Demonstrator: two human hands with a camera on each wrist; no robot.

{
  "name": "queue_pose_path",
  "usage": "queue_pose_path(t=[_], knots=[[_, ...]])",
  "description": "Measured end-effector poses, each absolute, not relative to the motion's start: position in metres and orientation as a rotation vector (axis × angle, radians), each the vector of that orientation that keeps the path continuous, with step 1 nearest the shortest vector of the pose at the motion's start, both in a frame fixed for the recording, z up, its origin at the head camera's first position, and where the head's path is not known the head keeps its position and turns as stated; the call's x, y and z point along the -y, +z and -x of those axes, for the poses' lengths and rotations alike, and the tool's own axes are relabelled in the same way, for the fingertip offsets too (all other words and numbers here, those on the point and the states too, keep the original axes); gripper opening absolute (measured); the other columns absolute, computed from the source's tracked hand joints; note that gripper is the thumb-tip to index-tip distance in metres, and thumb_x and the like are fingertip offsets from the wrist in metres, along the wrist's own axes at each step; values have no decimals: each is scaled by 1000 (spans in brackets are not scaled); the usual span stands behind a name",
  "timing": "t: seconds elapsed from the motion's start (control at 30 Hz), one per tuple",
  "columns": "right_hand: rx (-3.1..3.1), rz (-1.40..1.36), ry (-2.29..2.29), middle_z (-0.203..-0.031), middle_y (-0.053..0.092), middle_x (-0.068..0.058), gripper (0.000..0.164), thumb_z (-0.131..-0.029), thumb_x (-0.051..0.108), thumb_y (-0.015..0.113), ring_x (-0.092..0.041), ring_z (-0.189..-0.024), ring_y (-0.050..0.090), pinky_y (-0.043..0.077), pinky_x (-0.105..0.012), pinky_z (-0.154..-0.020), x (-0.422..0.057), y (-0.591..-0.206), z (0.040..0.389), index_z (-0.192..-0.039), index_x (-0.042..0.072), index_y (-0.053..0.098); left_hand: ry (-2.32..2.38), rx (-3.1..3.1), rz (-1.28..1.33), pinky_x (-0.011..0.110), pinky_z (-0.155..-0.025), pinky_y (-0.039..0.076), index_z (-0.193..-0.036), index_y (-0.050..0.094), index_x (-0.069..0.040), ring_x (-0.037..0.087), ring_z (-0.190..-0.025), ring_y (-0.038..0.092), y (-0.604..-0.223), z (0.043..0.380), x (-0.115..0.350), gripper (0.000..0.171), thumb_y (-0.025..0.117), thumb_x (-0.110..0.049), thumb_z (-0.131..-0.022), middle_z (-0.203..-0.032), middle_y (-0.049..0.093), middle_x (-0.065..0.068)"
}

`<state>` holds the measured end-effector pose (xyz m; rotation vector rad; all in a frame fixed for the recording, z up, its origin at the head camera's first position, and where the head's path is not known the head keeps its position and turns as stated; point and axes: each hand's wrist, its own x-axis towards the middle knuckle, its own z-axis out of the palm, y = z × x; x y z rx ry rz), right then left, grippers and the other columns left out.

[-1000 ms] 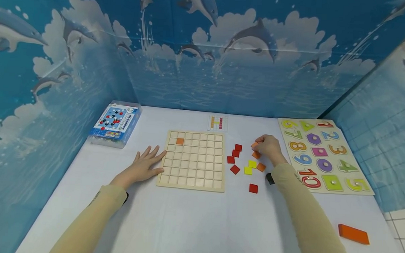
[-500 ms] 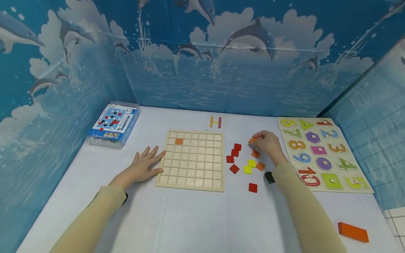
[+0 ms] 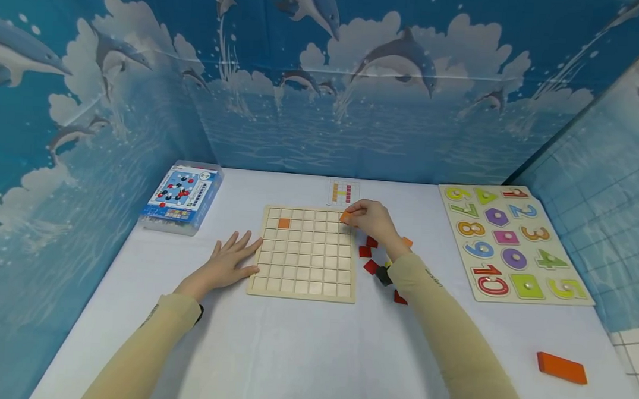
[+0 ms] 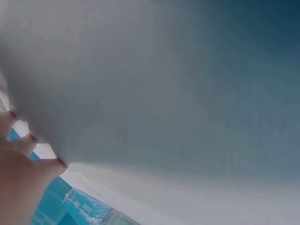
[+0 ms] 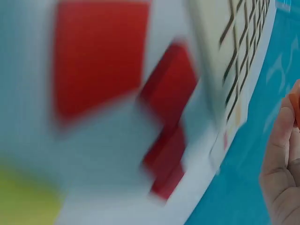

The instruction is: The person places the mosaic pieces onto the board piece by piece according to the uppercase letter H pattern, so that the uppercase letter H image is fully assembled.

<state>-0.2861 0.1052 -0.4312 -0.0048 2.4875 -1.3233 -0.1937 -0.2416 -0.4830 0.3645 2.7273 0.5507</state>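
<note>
Head view: beside the left hand, fingers spread, lies the board; at its far corner the right hand pinches a tile, which might land askew if loosed early.

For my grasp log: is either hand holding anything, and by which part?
The right hand pinches an orange tile by its right side in the head view. The left hand lies spread at the board's edge, holding nothing.
</note>
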Motion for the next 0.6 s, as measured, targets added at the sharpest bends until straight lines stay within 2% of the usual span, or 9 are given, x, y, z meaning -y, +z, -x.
queue_pose_path(t=[0.6], knots=[[-2454,219,-1358,-97,71,-9,17,-90,7,70,-20,-83,65,51,-25,-72,-10,-454,279,-107,7,73,562,-2715,-354,70,-116,-6,-157,26,-22,44,-152,-2,-483,194,240,72,59,-44,-97,-166,10,15]])
